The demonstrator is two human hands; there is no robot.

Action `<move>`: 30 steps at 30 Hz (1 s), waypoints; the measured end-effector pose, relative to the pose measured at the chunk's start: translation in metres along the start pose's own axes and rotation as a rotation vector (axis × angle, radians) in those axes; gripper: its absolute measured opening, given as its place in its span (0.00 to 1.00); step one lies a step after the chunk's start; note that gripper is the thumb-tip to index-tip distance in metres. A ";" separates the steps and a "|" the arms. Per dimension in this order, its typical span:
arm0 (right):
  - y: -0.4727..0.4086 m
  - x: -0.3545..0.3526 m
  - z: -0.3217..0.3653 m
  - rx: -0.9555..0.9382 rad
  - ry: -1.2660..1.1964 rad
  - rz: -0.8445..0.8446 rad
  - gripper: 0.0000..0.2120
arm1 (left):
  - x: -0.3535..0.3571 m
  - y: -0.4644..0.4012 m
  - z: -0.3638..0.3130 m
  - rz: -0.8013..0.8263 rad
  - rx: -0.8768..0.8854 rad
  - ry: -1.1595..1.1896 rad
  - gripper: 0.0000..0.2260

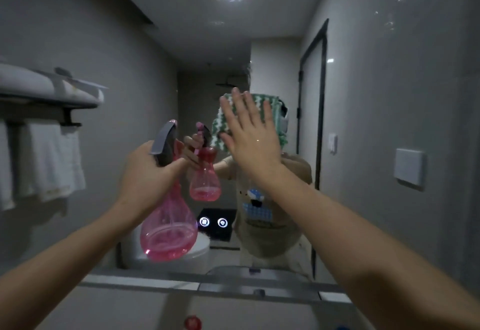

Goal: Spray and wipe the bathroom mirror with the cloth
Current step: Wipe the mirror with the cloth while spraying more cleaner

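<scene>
— Right hand, quick?
— My right hand is spread flat, fingers straight and fanned, palm pressing the green-and-white cloth against the mirror. No curl, no pinch; the cloth sits between palm and glass, its edges poking out left of and above my fingers.

— Left?
— My left hand grips the pink spray bottle round its neck, fingers wrapped, just under the grey trigger head. Whether a finger is on the trigger, I can't tell. The bottle hangs upright, just left of the cloth and lower, near the mirror but seemingly not touching it. A little pink liquid sits at the bottom.

— Where on the mirror is the cloth?
— Around the middle, well above its bottom edge.

— Anything else?
— White towels hang on a dark rack on the wall left of the mirror. A wall plate shows on the right. Small lit icons glow low on the glass, below the cloth.
</scene>
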State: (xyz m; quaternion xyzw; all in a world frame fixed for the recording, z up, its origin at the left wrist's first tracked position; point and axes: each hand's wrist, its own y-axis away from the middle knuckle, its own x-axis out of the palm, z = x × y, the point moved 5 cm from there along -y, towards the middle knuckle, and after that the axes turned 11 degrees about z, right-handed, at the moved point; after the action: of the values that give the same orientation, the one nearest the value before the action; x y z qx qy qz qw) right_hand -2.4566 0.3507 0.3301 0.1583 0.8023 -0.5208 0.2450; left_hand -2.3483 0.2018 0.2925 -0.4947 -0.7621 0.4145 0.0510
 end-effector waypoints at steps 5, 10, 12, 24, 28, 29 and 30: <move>-0.045 -0.023 0.033 -0.139 0.157 -0.059 0.29 | -0.038 -0.016 0.017 -0.047 -0.025 -0.031 0.13; -0.055 -0.031 0.028 -0.253 0.186 -0.017 0.30 | -0.042 -0.030 0.006 -0.070 0.009 0.025 0.05; -0.056 -0.030 0.021 -0.273 0.182 -0.023 0.30 | -0.036 -0.035 -0.003 -0.068 0.025 0.045 0.10; -0.037 -0.056 -0.137 0.051 0.052 -0.122 0.30 | 0.032 -0.050 -0.049 -0.094 0.021 0.067 0.15; -0.016 -0.051 -0.158 0.057 0.039 -0.135 0.29 | 0.057 -0.050 -0.065 -0.069 0.035 0.041 0.11; -0.013 -0.047 -0.158 0.073 0.029 -0.166 0.29 | 0.059 -0.050 -0.068 -0.067 0.039 0.037 0.11; -0.010 -0.044 -0.156 0.107 0.011 -0.203 0.29 | 0.061 -0.049 -0.072 -0.061 0.041 0.040 0.11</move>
State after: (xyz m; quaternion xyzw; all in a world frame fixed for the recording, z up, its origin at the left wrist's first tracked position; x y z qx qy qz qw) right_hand -2.4610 0.4886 0.4151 0.0919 0.7864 -0.5843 0.1779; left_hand -2.3793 0.2837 0.3525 -0.4783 -0.7669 0.4185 0.0892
